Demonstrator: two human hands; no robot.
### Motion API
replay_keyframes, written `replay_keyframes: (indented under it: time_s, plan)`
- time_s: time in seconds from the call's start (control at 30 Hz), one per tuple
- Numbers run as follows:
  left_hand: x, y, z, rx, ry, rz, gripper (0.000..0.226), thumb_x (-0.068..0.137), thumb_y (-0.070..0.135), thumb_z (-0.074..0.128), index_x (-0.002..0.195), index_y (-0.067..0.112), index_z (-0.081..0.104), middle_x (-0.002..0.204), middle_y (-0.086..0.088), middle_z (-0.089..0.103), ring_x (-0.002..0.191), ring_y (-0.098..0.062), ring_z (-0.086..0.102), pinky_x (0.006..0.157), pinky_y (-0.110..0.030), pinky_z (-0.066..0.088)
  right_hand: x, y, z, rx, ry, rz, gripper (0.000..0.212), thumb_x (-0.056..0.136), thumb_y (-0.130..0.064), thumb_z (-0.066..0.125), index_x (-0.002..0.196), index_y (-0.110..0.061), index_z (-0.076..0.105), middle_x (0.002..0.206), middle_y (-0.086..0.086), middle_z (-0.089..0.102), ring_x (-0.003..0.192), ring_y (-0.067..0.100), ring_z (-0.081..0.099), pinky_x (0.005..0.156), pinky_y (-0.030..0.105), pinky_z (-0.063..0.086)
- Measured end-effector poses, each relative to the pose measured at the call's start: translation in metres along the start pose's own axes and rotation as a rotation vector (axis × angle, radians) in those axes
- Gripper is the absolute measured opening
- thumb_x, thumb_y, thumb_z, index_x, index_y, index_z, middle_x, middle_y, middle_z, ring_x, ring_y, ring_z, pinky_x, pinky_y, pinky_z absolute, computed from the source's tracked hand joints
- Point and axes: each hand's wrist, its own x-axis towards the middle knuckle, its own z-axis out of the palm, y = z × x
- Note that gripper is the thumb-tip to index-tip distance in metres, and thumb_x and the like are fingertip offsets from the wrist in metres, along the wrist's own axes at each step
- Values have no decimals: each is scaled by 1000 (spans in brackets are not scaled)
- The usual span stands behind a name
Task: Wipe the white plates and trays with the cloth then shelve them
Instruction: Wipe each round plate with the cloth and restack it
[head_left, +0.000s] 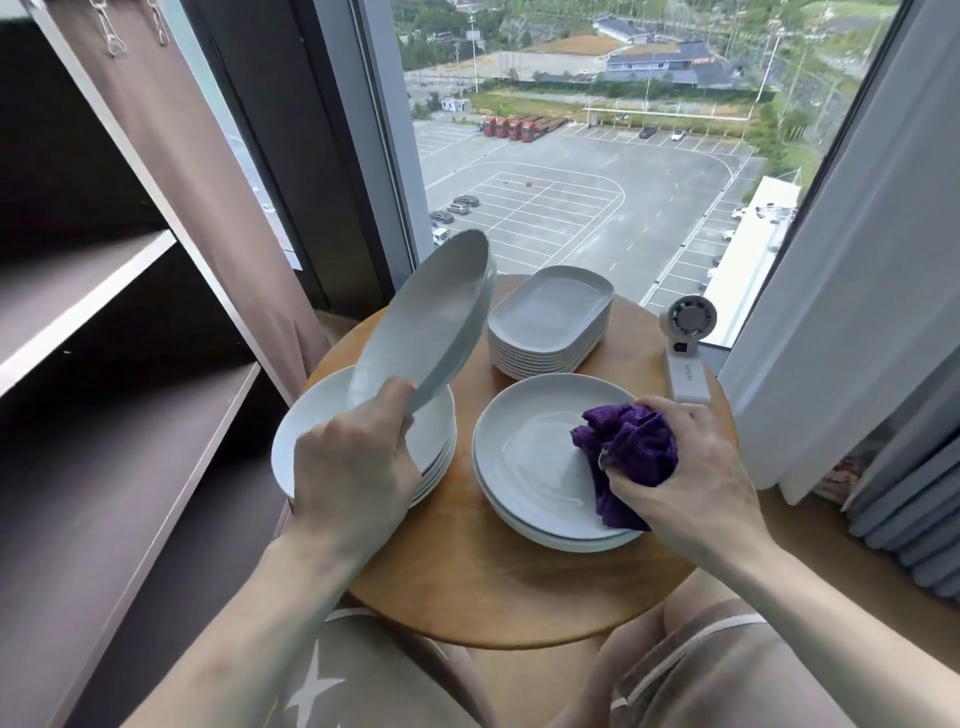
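My left hand (353, 462) grips a white round plate (426, 322) by its near rim and holds it tilted up above a stack of white plates (311, 441) on the left of the round wooden table (493, 587). My right hand (696, 473) is closed on a bunched purple cloth (631, 447), which rests on the right side of the top plate of a second, shorter plate stack (530, 467). A stack of white oblong trays (550, 317) sits at the back of the table.
Dark shelves (93, 291) with bare boards stand to the left. A small white handheld fan (688, 353) lies at the table's right edge. A large window, a brown curtain on the left and grey curtains on the right surround the table. My knees are under it.
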Motion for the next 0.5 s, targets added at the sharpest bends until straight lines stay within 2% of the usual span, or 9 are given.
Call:
replay_keyframes:
  time_s: [0.1,0.23,0.33,0.4,0.5]
  plan:
    - [-2,-2,2,121,-87,-69,36,61,-16,79,78,7,56,43,-7,42,37,-28,26,46,-18,16,1,1,0,1,1,-5,78,69,-47,86,140,-37,54,127,-11,51,119,16,53,97,35,45]
    - [-9,-15,7,236,-218,-131,43,50,-18,77,77,8,55,40,-9,44,30,-35,42,46,-20,19,1,2,1,13,2,-14,76,69,-49,85,138,-38,53,127,-12,50,119,16,53,95,33,43]
    - [-12,-19,10,265,-268,-131,43,48,-18,74,76,8,57,40,-4,37,31,-32,35,46,-20,18,1,3,2,17,-2,-18,76,68,-51,83,137,-42,52,126,-14,49,119,16,52,96,32,42]
    - [-13,-20,13,288,-283,-117,41,51,-17,72,78,9,58,45,1,29,37,-27,25,46,-22,17,2,5,1,8,-3,-20,75,68,-52,83,136,-44,51,125,-14,49,118,17,53,95,32,42]
    - [-13,-22,17,388,-344,-127,34,67,-9,62,91,15,56,51,3,30,47,-29,32,48,-28,23,1,6,2,10,4,-21,74,66,-54,82,133,-48,50,122,-17,48,116,14,53,91,31,40]
